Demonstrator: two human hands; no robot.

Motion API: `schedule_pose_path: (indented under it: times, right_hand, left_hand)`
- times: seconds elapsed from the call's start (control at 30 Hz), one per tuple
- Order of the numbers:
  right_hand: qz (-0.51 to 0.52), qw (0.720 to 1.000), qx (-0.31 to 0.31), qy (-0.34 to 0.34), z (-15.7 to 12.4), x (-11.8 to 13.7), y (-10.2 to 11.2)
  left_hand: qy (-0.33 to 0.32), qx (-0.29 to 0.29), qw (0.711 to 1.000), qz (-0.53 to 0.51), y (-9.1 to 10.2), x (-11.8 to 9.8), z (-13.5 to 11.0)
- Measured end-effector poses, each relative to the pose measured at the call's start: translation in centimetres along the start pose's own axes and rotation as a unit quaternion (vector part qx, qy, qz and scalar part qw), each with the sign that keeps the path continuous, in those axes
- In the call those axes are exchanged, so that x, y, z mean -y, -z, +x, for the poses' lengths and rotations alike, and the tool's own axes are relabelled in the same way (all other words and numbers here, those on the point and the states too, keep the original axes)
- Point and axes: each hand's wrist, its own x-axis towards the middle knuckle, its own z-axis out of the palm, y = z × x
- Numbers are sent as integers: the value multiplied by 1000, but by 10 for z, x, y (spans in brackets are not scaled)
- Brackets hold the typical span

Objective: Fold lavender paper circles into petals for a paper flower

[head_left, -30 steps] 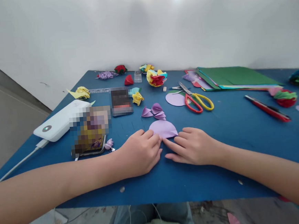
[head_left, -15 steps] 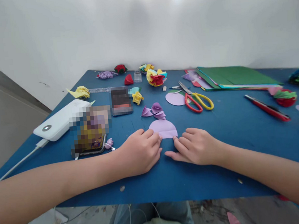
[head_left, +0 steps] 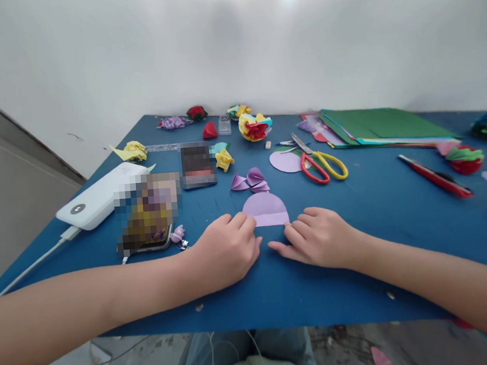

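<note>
A lilac paper circle [head_left: 264,208] with its near edge folded over lies flat in front of me, and a crease band runs along its straight side. Curled fingers of my left hand [head_left: 232,245] press on its left corner. At the right corner, the bent fingers of my right hand [head_left: 318,237] hold the edge, while the thumb points left, off the paper. Just beyond the circle sit several folded purple paper petals [head_left: 252,180]. Another lilac circle [head_left: 284,161] lies partly beneath red-and-yellow scissors [head_left: 320,162].
To the left are a white power bank [head_left: 101,196], a phone [head_left: 149,215] and a dark blurred device [head_left: 198,164]. Paper flowers [head_left: 255,126] stand along the back. Coloured sheets [head_left: 386,123] lie at back right, with a red utility knife [head_left: 434,176] nearer on the blue table [head_left: 361,291].
My left hand has shifted slightly left along the paper, uncovering more of its left corner. The folded band lies flatter and shows more clearly. My right hand has barely moved.
</note>
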Motion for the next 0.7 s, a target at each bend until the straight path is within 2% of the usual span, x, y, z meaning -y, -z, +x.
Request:
schedule_pose_path:
  times: [0.13,0.3,0.37,0.47,0.53,0.6,0.67,0.7]
  right_hand:
    - [33,998,4,-52,-2,-2,-6]
    - [159,971,64,-165,-3,-11,-17]
    - [218,960,63,-166,-3,-14,-21]
    - [257,958,21,-124,-5,-17,-23]
    - [255,964,-10,-77,-7,-17,-20]
    - [244,969,-39,-23,-8,-16,-15]
    - [235,970,-66,18,-9,-15,-11]
    - [236,968,-75,32,-9,-14,-8]
  left_hand:
    - [21,-15,1000,18,-1,-4,-4]
    - [138,6,990,-33,1,-1,-3]
    - [177,6,981,-81,2,2,-1]
    - [234,-29,955,-182,1,6,0]
    - [264,-51,925,-269,1,7,1]
    - [280,-68,879,-379,-1,8,1]
    - [279,-68,808,-514,-2,8,3]
    - [276,-67,761,-583,-2,9,4]
